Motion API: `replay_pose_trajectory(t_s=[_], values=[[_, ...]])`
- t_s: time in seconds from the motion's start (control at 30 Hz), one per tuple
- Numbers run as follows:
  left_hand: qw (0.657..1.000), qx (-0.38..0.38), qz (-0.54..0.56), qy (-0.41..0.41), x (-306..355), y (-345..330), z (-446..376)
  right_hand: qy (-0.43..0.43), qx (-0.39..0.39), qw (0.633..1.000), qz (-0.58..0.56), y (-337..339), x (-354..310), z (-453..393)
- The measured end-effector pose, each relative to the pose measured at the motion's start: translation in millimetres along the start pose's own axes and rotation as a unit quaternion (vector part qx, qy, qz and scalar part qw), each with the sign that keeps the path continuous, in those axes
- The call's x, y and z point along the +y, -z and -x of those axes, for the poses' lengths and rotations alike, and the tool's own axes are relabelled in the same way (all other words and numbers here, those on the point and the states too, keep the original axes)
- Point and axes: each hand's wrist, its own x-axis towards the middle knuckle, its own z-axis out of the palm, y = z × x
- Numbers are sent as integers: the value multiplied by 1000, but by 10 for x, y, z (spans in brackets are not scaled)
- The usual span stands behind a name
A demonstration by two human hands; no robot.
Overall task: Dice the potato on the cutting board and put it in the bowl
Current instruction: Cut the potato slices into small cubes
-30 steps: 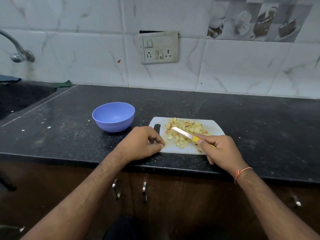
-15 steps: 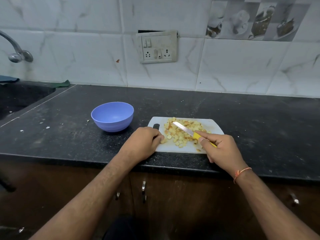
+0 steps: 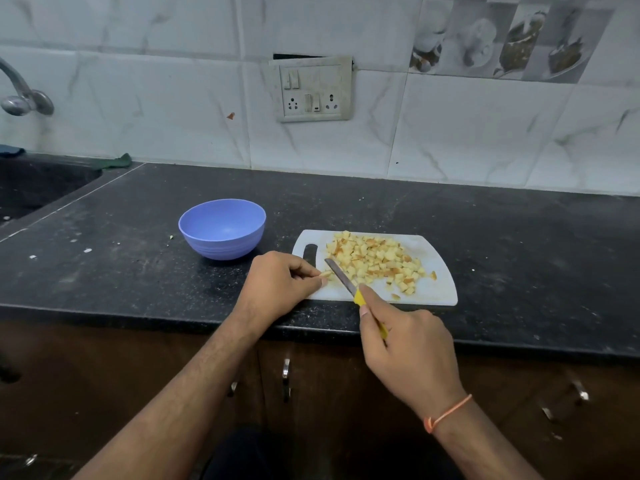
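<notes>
A pile of diced potato (image 3: 375, 259) lies on the white cutting board (image 3: 436, 285) near the counter's front edge. My right hand (image 3: 408, 344) grips a yellow-handled knife (image 3: 341, 276), its blade slanting over the board's left part beside the pile. My left hand (image 3: 277, 284) rests at the board's left edge, fingertips pinching a small potato piece (image 3: 325, 273) just left of the blade. The blue bowl (image 3: 222, 228) stands empty on the counter, left of the board.
The black counter (image 3: 519, 244) runs wide to the right and behind the board. A sink (image 3: 31, 188) with a tap (image 3: 24, 98) sits at far left. A socket panel (image 3: 313, 88) is on the tiled wall. Cabinet doors hang below the counter edge.
My right hand has drawn back toward me and to the left, bringing the knife from over the pile to the board's left part. My left hand stays at the board's left edge.
</notes>
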Motion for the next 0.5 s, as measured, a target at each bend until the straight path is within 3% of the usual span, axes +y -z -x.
replay_pose_trajectory(t_s=[0.3,0.5], values=[[1000,-6,-7,-10,2,15,23,31,-41,995,86,-72,-87,47],[1000,-8,-18,-15,1,7,15,35,-47,995,82,-98,-67,62]])
